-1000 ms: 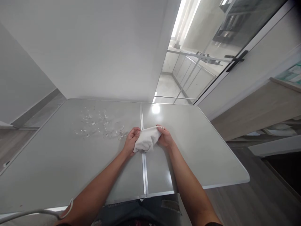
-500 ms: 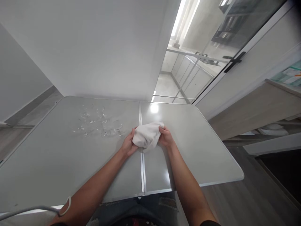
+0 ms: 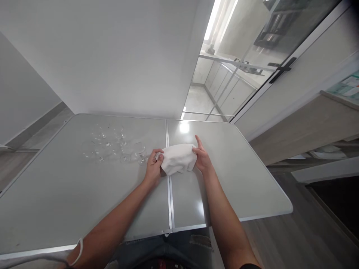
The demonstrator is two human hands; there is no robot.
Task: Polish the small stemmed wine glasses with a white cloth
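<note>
A white cloth (image 3: 179, 158) is held up between my two hands, above the seam of the table. My left hand (image 3: 153, 166) pinches its left edge between thumb and fingers. At the right edge my right hand (image 3: 202, 158) grips the cloth, with one finger stretched upward away from it. Whether anything is wrapped inside the cloth, I cannot tell. Left of my left hand, several clear stemmed glasses (image 3: 125, 158) are grouped on the light grey table (image 3: 112, 201); their outlines are faint.
A metal-edged seam (image 3: 169, 201) crosses the table. Behind the table rises a white wall (image 3: 126, 67), with a glass door (image 3: 224, 86) to its right. Wooden shelving (image 3: 303, 130) stands at the far right. A pale cable (image 3: 80, 247) loops by my left forearm.
The bunched cloth has been spread wider and flatter between my hands. My right hand has shifted slightly right, and one of its fingers now points up.
</note>
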